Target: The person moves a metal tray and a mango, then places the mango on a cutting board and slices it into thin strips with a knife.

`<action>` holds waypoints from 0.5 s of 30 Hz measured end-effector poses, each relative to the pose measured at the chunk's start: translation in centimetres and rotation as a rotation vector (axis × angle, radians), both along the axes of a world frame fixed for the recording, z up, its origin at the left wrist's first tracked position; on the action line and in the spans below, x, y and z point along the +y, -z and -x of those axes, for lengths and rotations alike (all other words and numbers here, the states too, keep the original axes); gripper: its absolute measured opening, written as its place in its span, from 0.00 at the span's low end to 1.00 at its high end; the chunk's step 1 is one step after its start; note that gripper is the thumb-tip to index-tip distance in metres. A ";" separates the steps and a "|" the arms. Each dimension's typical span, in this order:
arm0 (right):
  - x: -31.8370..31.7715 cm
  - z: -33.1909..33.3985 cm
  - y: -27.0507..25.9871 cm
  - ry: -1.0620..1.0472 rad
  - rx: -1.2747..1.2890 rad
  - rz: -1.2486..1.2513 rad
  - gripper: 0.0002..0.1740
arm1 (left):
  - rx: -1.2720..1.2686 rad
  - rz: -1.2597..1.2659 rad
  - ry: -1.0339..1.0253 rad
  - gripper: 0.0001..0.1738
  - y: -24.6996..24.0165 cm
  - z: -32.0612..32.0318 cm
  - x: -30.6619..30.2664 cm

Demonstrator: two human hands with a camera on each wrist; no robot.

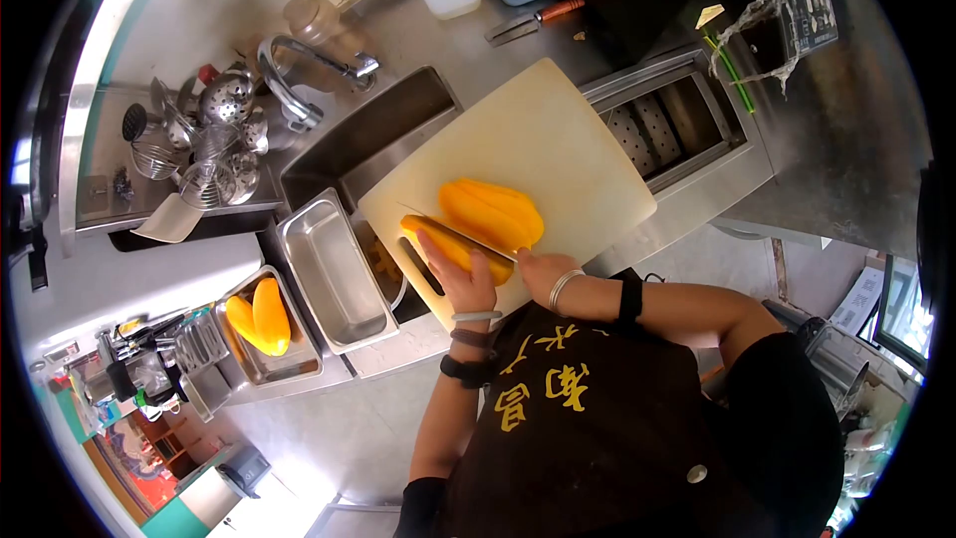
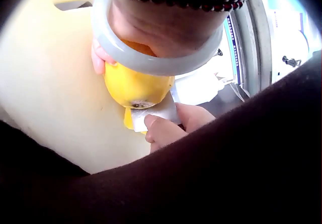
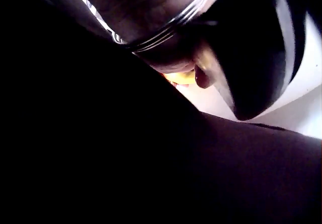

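Note:
On the cream cutting board lie two elongated yellow fruit pieces. My left hand grips the nearer yellow fruit, fingers spread over its top and side. In my right hand is a broad-bladed knife, its handle mostly hidden by the fingers. Seen from the head, the blade runs lengthwise along the nearer piece, between it and the farther yellow piece. A brown stem end shows near the blade in the left wrist view. The right wrist view is mostly dark.
Left of the board stand a steel pan and a tray holding two more yellow fruits. The board overlaps a sink. Behind lies a red-handled tool; ladles and whisks crowd the far left.

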State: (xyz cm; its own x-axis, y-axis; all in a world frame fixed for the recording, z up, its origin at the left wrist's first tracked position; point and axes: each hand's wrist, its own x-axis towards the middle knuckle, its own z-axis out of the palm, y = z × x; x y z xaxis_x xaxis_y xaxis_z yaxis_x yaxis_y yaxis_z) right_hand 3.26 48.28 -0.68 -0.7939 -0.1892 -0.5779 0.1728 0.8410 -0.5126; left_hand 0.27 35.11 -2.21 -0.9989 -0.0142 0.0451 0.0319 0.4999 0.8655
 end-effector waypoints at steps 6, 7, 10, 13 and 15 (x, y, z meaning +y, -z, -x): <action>-1.2 1.1 1.6 0.018 -0.017 -0.009 0.13 | 0.034 -0.001 -0.023 0.41 0.4 -0.2 -0.1; -1.2 1.1 1.9 0.014 0.021 -0.015 0.13 | 0.038 -0.001 -0.022 0.41 0.7 -0.3 -0.3; -0.7 1.3 1.7 0.065 -0.024 -0.002 0.13 | 0.035 -0.145 0.001 0.39 2.0 -0.6 -2.1; 0.2 1.4 2.3 0.037 0.056 0.021 0.13 | 0.038 -0.219 -0.036 0.37 2.0 -1.3 -4.1; 1.0 1.2 2.0 0.027 0.063 0.049 0.13 | -0.337 -0.439 -0.075 0.36 0.9 -2.4 -5.1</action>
State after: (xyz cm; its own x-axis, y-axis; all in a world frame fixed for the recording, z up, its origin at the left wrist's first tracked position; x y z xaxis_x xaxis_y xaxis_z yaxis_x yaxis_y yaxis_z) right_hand 2.10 49.32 -2.71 -0.8335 -0.1938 -0.5174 0.1615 0.8101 -0.5636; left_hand 2.64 30.06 -3.12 -0.9525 -0.0309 -0.3031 -0.3046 0.0803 0.9491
